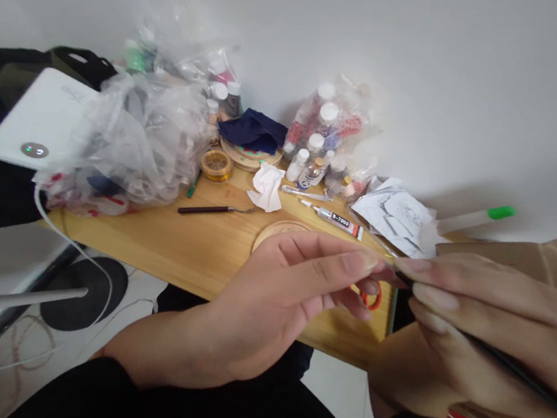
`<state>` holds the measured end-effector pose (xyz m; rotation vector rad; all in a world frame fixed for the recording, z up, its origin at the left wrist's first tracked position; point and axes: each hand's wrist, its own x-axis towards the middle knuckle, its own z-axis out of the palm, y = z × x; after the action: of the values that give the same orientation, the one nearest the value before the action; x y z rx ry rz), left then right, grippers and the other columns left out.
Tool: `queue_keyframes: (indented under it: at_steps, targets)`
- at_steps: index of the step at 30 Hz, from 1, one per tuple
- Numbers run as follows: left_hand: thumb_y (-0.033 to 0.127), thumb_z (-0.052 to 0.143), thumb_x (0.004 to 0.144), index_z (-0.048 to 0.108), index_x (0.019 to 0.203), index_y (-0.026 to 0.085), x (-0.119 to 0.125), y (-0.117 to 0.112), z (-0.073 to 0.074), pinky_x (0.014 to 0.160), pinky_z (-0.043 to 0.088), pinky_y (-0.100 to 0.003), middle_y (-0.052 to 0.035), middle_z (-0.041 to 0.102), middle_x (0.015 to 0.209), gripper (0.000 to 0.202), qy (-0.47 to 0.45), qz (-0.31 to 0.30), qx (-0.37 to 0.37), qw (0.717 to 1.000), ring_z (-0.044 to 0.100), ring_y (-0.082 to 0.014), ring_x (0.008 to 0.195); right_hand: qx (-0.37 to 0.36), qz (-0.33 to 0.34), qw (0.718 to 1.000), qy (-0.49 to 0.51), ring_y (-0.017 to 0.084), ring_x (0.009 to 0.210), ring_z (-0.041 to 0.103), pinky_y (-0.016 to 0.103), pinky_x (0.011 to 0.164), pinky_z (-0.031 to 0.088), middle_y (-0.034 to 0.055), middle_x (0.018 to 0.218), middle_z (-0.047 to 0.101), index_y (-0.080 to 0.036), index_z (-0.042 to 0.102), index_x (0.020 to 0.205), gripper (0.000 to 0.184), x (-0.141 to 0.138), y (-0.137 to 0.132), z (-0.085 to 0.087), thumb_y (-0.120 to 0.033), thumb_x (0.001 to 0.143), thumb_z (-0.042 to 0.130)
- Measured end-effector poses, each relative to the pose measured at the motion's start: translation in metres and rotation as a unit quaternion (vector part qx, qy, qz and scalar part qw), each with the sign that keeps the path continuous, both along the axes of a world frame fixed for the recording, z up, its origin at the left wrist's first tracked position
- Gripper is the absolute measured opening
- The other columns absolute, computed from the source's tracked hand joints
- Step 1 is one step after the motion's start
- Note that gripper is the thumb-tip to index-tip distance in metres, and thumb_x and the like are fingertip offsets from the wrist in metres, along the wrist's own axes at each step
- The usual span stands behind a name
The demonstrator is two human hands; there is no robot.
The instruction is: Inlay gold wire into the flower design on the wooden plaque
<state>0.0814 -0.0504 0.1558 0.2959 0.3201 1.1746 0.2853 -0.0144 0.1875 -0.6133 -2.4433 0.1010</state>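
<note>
Head view: work looks to be under way, with both hands busy at right of centre; how much is done cannot be judged, as no finished piece can be made out.
Plastic bags (149, 147): heaped at the left of the table (154, 242), apart from both hands.
Dark-handled tool (205, 210): lying loose left of centre, seemingly not in use at this point.
Gold spool (216, 165): just above that tool, out of either grip.
Left hand (269, 288): thumb and fingertips drawn together at right of centre; whether this grip pinches something small is hidden.
Glue tube (338, 222): lying behind the left hand, untouched; whether any glue has been used does not show.
Orange ring (374, 302): partly hidden below the left fingertips.
Black stick (521, 377): slanting from the lower right edge to right of centre, its tip by the left fingertips.
Right hand (488, 313): grip closed round the black stick, so this step seems unfinished; what remains is unclear.
</note>
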Motion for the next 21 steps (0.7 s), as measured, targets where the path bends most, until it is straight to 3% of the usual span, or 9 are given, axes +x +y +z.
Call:
queue_keyframes:
  at_steps: [4,7,13,18,21]
  targets:
    - [0.014,0.068,0.088,0.075,0.077,0.01,0.0,0.0,0.0,0.066,0.052,-0.014,-0.0001,0.067,0.073,0.013,-0.002,-0.001,-0.005,1.0,0.062,-0.0045,0.065,0.007,0.063,0.989,-0.132,0.009,0.135,0.051,0.01,0.115,0.039,-0.0181,0.156,0.038,-0.032,0.04,0.149,0.049,0.01,0.01,0.013,-0.026,0.1,0.044]
    - [0.014,0.069,0.087,0.075,0.077,0.011,0.0,0.0,0.0,0.066,0.052,-0.013,0.0002,0.067,0.072,0.012,0.0,-0.002,-0.008,1.0,0.062,-0.0044,0.065,0.006,0.075,0.986,-0.151,0.008,0.137,0.048,0.008,0.119,0.03,-0.0177,0.158,0.034,-0.03,0.037,0.151,0.053,0.015,0.014,0.021,-0.022,0.099,0.047]
    - [0.016,0.07,0.088,0.076,0.079,0.01,-0.001,-0.001,0.0,0.066,0.051,-0.013,-0.0002,0.068,0.073,0.012,0.003,0.001,-0.005,1.0,0.063,-0.0042,0.064,-0.023,0.061,0.99,-0.129,0.009,0.13,0.056,0.011,0.114,0.043,-0.0163,0.147,0.051,-0.037,0.042,0.147,0.051,0.011,0.01,0.018,-0.028,0.098,0.053]
    - [0.015,0.07,0.087,0.076,0.078,0.01,-0.002,0.0,0.001,0.066,0.052,-0.014,-0.0002,0.067,0.072,0.012,0.006,0.001,-0.009,1.0,0.063,-0.0047,0.065,-0.044,0.006,0.999,-0.009,0.01,0.118,0.064,0.016,0.107,0.052,-0.0158,0.132,0.064,-0.042,0.052,0.138,0.04,-0.001,0.0,0.004,-0.032,0.099,0.05]
    - [0.015,0.07,0.087,0.076,0.078,0.01,-0.002,-0.001,0.0,0.066,0.052,-0.014,-0.0002,0.067,0.071,0.012,0.012,0.001,-0.007,1.0,0.063,-0.0046,0.064,-0.032,-0.02,0.999,-0.006,0.011,0.112,0.068,0.02,0.103,0.057,-0.0151,0.126,0.068,-0.046,0.054,0.135,0.038,-0.003,-0.002,0.003,-0.036,0.098,0.051]
